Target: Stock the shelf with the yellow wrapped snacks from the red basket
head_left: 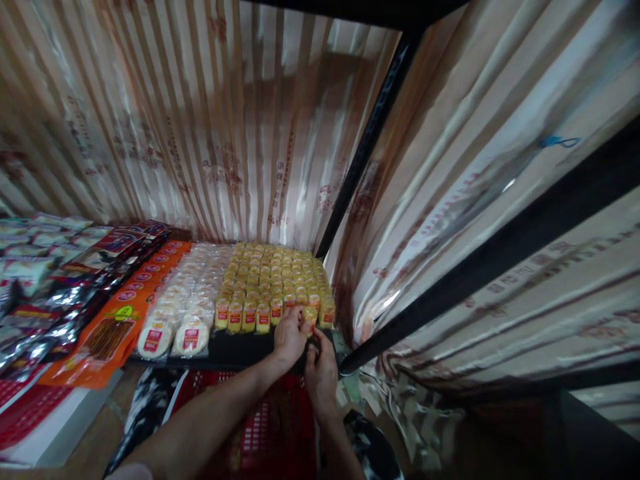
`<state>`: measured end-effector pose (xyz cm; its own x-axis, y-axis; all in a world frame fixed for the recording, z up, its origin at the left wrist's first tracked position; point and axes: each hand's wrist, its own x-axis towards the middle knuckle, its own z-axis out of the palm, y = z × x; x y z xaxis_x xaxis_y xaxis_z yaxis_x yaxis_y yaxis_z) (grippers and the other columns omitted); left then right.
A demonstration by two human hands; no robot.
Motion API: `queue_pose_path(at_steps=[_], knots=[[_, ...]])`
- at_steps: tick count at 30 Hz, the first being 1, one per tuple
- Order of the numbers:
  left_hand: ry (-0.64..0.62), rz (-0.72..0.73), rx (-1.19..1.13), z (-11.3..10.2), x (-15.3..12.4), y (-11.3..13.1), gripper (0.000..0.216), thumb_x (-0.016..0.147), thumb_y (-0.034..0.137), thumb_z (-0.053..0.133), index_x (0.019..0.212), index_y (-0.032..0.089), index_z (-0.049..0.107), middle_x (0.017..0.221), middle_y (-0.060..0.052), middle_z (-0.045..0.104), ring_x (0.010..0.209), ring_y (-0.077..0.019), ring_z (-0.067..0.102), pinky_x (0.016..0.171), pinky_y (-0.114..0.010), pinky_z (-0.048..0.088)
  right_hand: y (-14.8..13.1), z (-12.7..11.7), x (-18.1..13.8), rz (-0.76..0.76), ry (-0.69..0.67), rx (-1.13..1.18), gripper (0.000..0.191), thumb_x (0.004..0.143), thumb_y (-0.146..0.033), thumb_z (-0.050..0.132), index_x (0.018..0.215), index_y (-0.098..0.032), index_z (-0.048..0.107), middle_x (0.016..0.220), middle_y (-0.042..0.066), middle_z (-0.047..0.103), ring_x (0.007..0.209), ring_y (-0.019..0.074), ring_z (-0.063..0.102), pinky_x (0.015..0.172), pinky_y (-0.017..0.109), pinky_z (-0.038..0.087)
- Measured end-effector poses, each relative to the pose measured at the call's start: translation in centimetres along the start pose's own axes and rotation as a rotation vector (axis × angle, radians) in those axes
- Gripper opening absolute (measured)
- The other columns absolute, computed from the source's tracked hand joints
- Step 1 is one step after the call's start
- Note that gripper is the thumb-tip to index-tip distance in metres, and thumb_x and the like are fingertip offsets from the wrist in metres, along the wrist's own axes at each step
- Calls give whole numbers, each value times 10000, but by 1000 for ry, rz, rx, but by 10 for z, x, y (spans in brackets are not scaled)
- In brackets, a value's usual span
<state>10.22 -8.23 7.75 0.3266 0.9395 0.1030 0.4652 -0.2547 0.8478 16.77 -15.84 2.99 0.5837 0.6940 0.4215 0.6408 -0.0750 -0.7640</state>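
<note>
Both my hands meet at the front right of a block of small yellow wrapped snack packs (263, 317), lined up in rows on a black shelf (235, 350). Between my fingers is one yellow snack pack (309, 313) with a red and white label. My left hand (291, 337) pinches it from the left, fingers curled. From the right and below, my right hand (321, 367) has thumb and fingertips closed at its lower end. Left of the yellow rows lie round white wrapped cakes (191, 337) with red labels, in two rows.
Orange snack bags (107, 333) and dark shiny packets (75, 287) lie farther left. Below my forearms sits a red plastic basket (255, 433). A black metal post (370, 140) and a slanting black bar (480, 260) stand right, before printed plastic sheeting (240, 120).
</note>
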Motion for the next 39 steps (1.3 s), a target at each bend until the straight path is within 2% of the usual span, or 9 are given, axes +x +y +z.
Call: queue_pose_path(at_steps=[5,10,18,22,26,31,39], knots=[[3,-21,100,13,12,6,237,798,205,529,1032,205,564,958,-29,588,863,-151,554,796,-265,445,16,7,6,-105,38,-78,394,807,-173,342,1125,-106,565,1142,163,575,1110,222,509,946,433,424],[7,15,87,20,19,3,297,793,154,518,1088,161,550,1035,-74,579,927,-171,556,830,-280,444,26,13,10,-92,40,-71,412,806,-157,334,1141,-109,570,1172,164,562,1117,219,509,931,420,441],[19,38,89,31,22,1,327,811,192,502,1133,140,516,1121,-124,540,971,-205,555,856,-338,455,36,17,12,-96,57,-69,430,813,-163,314,1157,-119,570,1187,157,558,1136,215,500,942,418,436],[47,59,56,36,22,-4,382,772,132,520,1149,126,459,1097,-120,537,1017,-212,529,861,-335,451,36,17,11,-92,47,-83,438,816,-160,310,1178,-124,555,1199,153,552,1130,207,508,949,414,433],[65,86,-17,38,17,-9,333,772,130,511,1098,148,443,1001,-77,545,944,-183,542,815,-320,465,35,17,11,-80,34,-88,446,821,-180,304,1189,-116,548,1186,160,561,1132,217,507,943,416,437],[27,116,-30,36,13,-12,136,782,112,462,888,182,512,889,-27,531,817,-146,537,765,-290,464,38,19,10,-50,9,-94,452,823,-199,317,1215,-143,534,1210,143,546,1133,215,506,930,405,447],[-4,85,8,33,19,-17,119,792,105,463,824,180,550,851,-18,554,792,-136,543,764,-268,459,33,19,14,-53,17,-163,450,804,-162,304,1169,-130,566,1193,140,537,1124,210,497,949,396,424]])
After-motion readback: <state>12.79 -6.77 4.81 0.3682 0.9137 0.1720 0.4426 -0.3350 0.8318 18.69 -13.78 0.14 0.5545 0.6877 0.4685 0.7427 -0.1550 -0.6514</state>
